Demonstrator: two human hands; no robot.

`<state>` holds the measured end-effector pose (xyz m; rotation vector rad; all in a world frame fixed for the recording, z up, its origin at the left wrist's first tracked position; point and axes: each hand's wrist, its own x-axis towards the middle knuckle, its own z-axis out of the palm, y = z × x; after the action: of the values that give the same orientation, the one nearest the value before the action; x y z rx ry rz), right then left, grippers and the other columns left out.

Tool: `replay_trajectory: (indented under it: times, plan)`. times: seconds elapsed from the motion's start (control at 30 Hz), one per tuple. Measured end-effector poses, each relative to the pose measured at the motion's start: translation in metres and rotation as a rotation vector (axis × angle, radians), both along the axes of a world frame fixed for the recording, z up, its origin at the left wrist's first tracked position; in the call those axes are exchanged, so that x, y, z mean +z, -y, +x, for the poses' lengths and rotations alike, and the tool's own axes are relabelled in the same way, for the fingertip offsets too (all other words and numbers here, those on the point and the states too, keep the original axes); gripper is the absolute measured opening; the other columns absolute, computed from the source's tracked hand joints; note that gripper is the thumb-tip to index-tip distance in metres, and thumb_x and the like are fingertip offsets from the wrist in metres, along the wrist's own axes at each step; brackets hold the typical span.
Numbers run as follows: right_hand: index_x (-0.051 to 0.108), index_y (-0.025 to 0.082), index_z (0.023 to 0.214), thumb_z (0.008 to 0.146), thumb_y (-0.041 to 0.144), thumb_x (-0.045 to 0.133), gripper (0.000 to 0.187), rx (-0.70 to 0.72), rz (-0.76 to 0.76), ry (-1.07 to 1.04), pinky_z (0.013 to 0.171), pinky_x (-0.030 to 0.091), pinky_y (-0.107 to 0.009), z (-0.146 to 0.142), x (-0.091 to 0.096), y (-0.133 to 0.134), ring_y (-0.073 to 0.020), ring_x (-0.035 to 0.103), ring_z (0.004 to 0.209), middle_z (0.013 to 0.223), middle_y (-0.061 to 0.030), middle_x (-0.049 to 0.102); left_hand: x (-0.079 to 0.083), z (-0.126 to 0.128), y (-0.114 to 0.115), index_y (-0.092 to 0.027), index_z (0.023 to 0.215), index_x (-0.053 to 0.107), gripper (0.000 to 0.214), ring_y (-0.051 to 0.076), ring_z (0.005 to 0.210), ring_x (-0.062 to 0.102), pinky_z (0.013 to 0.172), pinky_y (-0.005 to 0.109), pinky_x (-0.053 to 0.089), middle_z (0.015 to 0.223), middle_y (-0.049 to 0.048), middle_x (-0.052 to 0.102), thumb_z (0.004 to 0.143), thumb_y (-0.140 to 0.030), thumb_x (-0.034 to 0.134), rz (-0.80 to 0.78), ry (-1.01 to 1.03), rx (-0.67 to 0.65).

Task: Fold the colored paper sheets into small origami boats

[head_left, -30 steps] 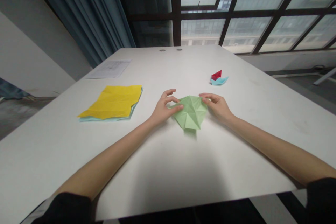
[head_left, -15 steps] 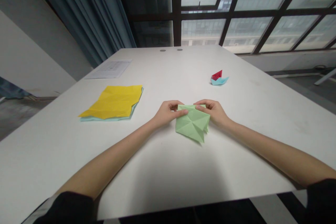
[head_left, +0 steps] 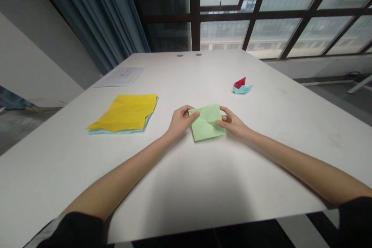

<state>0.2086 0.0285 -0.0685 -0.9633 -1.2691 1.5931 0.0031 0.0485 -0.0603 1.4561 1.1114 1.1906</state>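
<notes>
A light green sheet of folded paper, now a creased, nearly square shape, is held between both hands just above the table. My left hand pinches its upper left corner, thumb on the front and fingers behind. On the right edge, my right hand grips the paper with the thumb in front, the other fingers partly hidden behind it. The lower edge tilts slightly toward me.
On the white table, a stack of yellow paper over pale blue sheets lies at left. Behind it is a printed sheet. A small red and blue paper boat sits at back right. Windows and a blue curtain stand beyond.
The green paper has gone from a loose shape with flaps hanging at lower right to a flatter square. Both hands have shifted slightly, the right one now on the side edge rather than the top corner.
</notes>
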Motion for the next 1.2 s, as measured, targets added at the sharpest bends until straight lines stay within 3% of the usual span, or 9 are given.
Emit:
replay_trajectory:
  times: [0.2,0.43,0.6,0.73,0.83,0.9,1.0,1.1,1.2]
  plan:
    - [0.049,0.022,0.112,0.061,0.031,0.074,0.058,-0.114,0.043,0.030,0.053,0.039,-0.023,0.002,-0.005,-0.004,-0.0092,0.052,0.051,0.059,0.0089,0.057,-0.002,0.002,-0.001,-0.015,0.070,0.058,0.031,0.009,0.056,0.049,0.052,0.021,0.037,0.062,-0.0028,0.057,0.059,-0.039,0.073,-0.064,0.056,-0.008]
    - [0.050,0.023,0.112,0.062,0.032,0.072,0.056,-0.197,0.089,0.134,0.054,0.043,-0.024,0.007,-0.003,-0.007,-0.0120,0.059,0.056,0.070,0.0044,0.062,0.000,0.004,0.002,-0.016,0.071,0.055,0.024,0.010,0.055,0.052,0.053,0.021,0.037,0.060,-0.0031,0.057,0.057,-0.030,0.070,-0.127,0.015,-0.100]
    - [0.053,0.021,0.110,0.065,0.030,0.071,0.049,-0.068,0.202,0.245,0.049,0.038,-0.021,0.012,-0.004,-0.010,-0.0098,0.055,0.054,0.069,0.0035,0.062,-0.001,0.002,0.005,-0.019,0.091,0.051,0.039,0.009,0.055,0.053,0.055,0.021,0.038,0.066,-0.0039,0.061,0.058,-0.025,0.071,-0.158,0.063,-0.209]
    - [0.054,0.019,0.112,0.070,0.031,0.067,0.045,0.076,0.241,0.335,0.049,0.037,-0.021,0.013,-0.008,-0.010,-0.0101,0.055,0.055,0.069,0.0016,0.063,-0.001,0.002,0.008,-0.016,0.083,0.061,0.024,0.009,0.056,0.050,0.055,0.022,0.037,0.069,-0.0003,0.060,0.063,-0.027,0.068,-0.085,-0.030,-0.352]
    - [0.053,0.020,0.115,0.074,0.031,0.063,0.043,0.071,0.327,0.429,0.054,0.042,-0.024,0.014,-0.008,-0.008,-0.0121,0.057,0.062,0.079,-0.0018,0.065,-0.002,0.002,0.009,-0.015,0.077,0.068,0.017,0.010,0.057,0.049,0.054,0.022,0.036,0.067,0.0016,0.061,0.067,-0.028,0.064,-0.056,-0.139,-0.435]
    - [0.055,0.022,0.114,0.075,0.030,0.061,0.040,0.005,0.449,0.526,0.063,0.046,-0.029,0.014,-0.006,-0.008,-0.0156,0.059,0.074,0.095,-0.0054,0.065,-0.004,0.003,0.009,-0.015,0.080,0.071,0.018,0.010,0.056,0.047,0.053,0.022,0.035,0.064,0.0013,0.060,0.069,-0.027,0.063,-0.038,-0.198,-0.410]
    - [0.059,0.025,0.109,0.075,0.031,0.061,0.034,-0.107,0.692,0.697,0.080,0.046,-0.039,0.016,-0.005,-0.008,-0.0229,0.056,0.098,0.113,-0.0079,0.058,-0.009,0.002,0.007,-0.016,0.092,0.071,0.027,0.010,0.052,0.043,0.052,0.023,0.034,0.061,-0.0001,0.058,0.069,-0.026,0.062,0.005,-0.288,-0.269]
    - [0.063,0.024,0.103,0.078,0.030,0.060,0.026,-0.114,0.867,0.841,0.092,0.040,-0.044,0.019,-0.008,-0.009,-0.0253,0.051,0.107,0.112,-0.0091,0.056,-0.013,0.001,0.004,-0.018,0.096,0.071,0.029,0.011,0.055,0.045,0.056,0.024,0.038,0.065,0.0003,0.058,0.069,-0.025,0.063,0.066,-0.384,-0.143]
    - [0.064,0.022,0.105,0.082,0.030,0.056,0.025,-0.073,0.916,0.981,0.093,0.039,-0.043,0.021,-0.013,-0.009,-0.0251,0.051,0.105,0.111,-0.0092,0.058,-0.014,0.000,0.004,-0.020,0.097,0.070,0.028,0.014,0.063,0.049,0.066,0.028,0.042,0.073,0.0020,0.058,0.070,-0.022,0.061,0.161,-0.522,-0.113]
